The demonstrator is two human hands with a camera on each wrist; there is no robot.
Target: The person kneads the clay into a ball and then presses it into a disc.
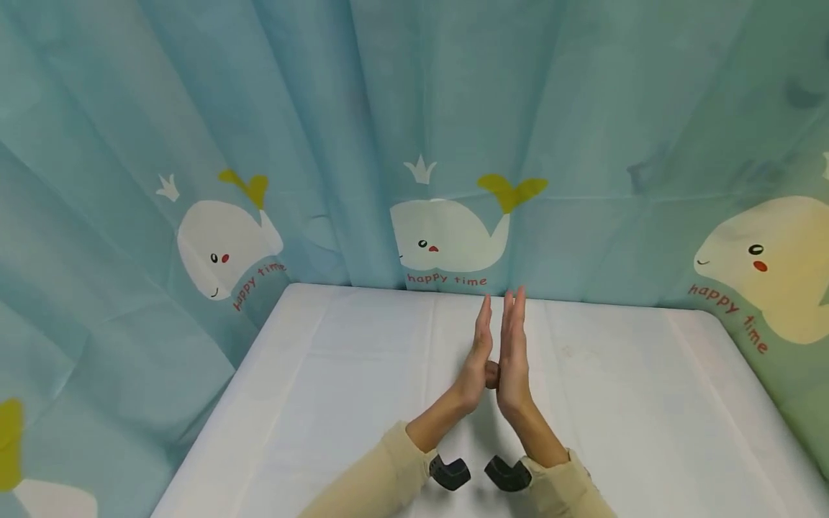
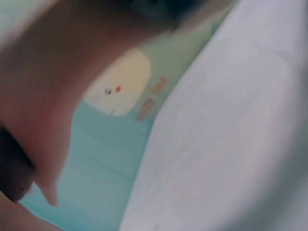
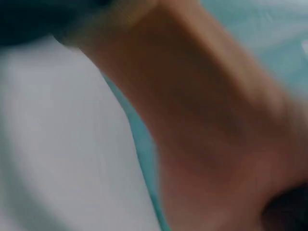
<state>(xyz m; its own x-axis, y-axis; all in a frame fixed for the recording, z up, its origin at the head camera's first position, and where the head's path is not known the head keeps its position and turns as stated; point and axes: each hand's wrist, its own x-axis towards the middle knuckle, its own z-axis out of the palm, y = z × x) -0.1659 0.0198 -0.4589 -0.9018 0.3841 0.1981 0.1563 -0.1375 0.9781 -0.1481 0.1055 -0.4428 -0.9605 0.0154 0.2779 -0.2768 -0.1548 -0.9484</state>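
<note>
A small, dark brown rounded lump [image 1: 492,375] sits between my two palms, above the white table. My left hand [image 1: 476,363] is upright with straight fingers, its palm against the lump's left side. Facing it, my right hand [image 1: 514,360] also keeps its fingers straight and touches the lump's right side. The fingertips of both hands point away from me, with a narrow gap between them. In the left wrist view the lump [image 2: 15,168] appears at the left edge, partly covered by the palms. The right wrist view catches only a dark piece of the lump [image 3: 289,211] in its lower corner.
A white-covered table [image 1: 350,374] lies under the hands. Behind and beside it hangs a blue-green curtain [image 1: 453,93] printed with whales. Black curved camera mounts [image 1: 450,473] sit at both wrists, by the beige sleeves [image 1: 376,475].
</note>
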